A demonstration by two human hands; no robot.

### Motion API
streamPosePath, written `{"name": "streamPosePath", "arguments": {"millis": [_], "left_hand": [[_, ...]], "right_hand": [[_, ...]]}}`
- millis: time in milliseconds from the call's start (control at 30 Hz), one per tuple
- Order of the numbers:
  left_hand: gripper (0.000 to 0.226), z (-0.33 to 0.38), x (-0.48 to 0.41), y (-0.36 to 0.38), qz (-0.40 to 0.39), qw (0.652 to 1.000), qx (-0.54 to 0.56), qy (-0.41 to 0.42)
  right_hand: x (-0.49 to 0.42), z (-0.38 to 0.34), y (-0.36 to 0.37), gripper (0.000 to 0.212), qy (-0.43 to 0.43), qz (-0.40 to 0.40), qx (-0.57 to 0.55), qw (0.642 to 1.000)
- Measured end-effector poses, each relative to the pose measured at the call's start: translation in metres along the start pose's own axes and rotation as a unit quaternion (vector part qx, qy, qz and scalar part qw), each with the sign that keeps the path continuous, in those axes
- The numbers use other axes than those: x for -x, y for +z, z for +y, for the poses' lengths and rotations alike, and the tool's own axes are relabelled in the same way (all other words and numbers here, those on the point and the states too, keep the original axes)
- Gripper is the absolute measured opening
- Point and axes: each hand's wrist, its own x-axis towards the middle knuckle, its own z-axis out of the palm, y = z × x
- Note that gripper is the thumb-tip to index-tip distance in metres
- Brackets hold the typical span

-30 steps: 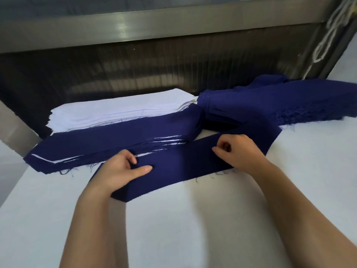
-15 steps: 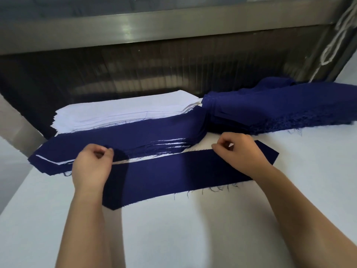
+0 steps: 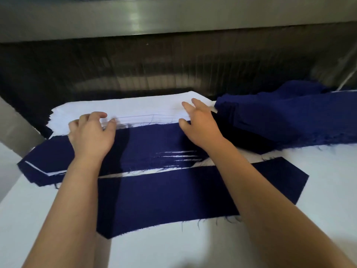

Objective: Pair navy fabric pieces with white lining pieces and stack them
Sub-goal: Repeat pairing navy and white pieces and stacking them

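Hands (image 3: 90,132) (image 3: 201,124) now off navy piece (image 3: 173,200), at lining stack (image 3: 135,107).

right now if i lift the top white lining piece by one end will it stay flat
Probably floppy: the white lining stack shows very thin sheets with fanned edges, so a lifted end would likely droop. It looks light, and may drag the next sheet along, since loose threads cross the edge.
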Motion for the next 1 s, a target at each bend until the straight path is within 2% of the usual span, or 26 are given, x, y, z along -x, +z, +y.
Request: {"name": "streamPosePath", "arguments": {"millis": [200, 333, 467, 533, 600, 667, 700, 933, 1000], "left_hand": [[0.042, -0.016, -0.025, 0.010, -0.019, 0.999, -0.015, 0.023], [0.048, -0.026, -0.033, 0.016, -0.046, 0.999, -0.024, 0.015], [0.049, -0.031, -0.029, 0.020, -0.066, 0.997, -0.028, 0.018], [0.051, -0.032, -0.029, 0.017, -0.056, 0.997, -0.042, 0.023], [0.053, -0.032, -0.030, 0.015, -0.048, 0.997, -0.059, 0.024], [0.052, -0.031, -0.030, 0.015, -0.041, 0.996, -0.071, 0.020], [0.051, -0.031, -0.029, 0.014, -0.034, 0.996, -0.075, 0.018], [0.025, -0.034, -0.028, 0.016, 0.051, 0.995, -0.085, 0.006], [0.023, -0.035, -0.028, 0.017, 0.064, 0.995, -0.079, -0.002]], "right_hand": [[-0.029, -0.006, 0.022, 0.059, 0.043, -0.023, 0.063, 0.997], [-0.036, -0.005, 0.027, 0.056, 0.043, -0.052, 0.103, 0.992], [-0.038, -0.004, 0.027, 0.050, 0.012, -0.027, 0.120, 0.992], [-0.041, -0.004, 0.023, 0.041, -0.006, -0.007, 0.126, 0.992], [-0.043, -0.001, 0.019, 0.014, -0.006, 0.016, 0.123, 0.992], [-0.043, 0.000, 0.016, 0.039, -0.011, 0.043, 0.121, 0.992], [-0.043, 0.003, 0.016, 0.045, -0.018, 0.050, 0.120, 0.991], [-0.042, 0.007, 0.015, 0.037, -0.005, 0.112, 0.072, 0.991], [-0.041, 0.008, 0.014, 0.027, -0.007, 0.114, 0.045, 0.992]]}}
